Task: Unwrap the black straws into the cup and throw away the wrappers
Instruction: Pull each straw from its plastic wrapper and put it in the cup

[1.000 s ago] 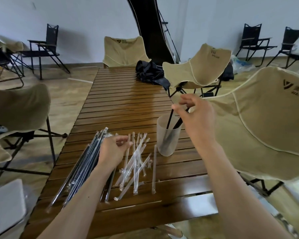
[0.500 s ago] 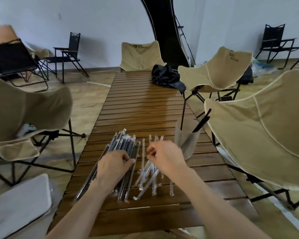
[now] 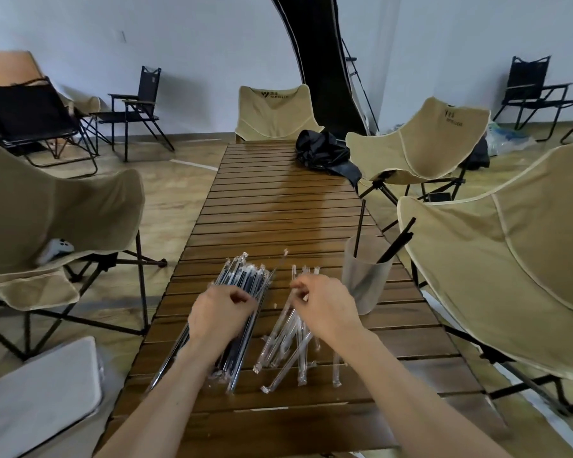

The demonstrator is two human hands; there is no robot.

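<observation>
From the head camera we see the slatted wooden surface (image 3: pixel 278 206) with a bundle of wrapped black straws (image 3: pixel 242 282) lying left of centre and a loose heap of empty clear wrappers (image 3: pixel 288 342) just beside it on the right. Our left hand (image 3: pixel 217 312) rests on the wrapped bundle, fingers curled down into it as if picking one out; whether it has a single straw pinched we cannot tell. Our right hand (image 3: pixel 325 305) hovers over the wrapper heap, fingertips drawn together, and whether that grip is clamped on anything is too blurred to say. The translucent cup (image 3: pixel 364 279) stands near the right edge, apart from both hands, with a few unwrapped black straws (image 3: pixel 394 242) leaning in it.

We judge the step in hand is fetching the next wrapped straw. The next move calls for separating one straw from the bundle, tearing its wrapper end, and sliding the straw out. The wrappers are not yet thrown away
</observation>
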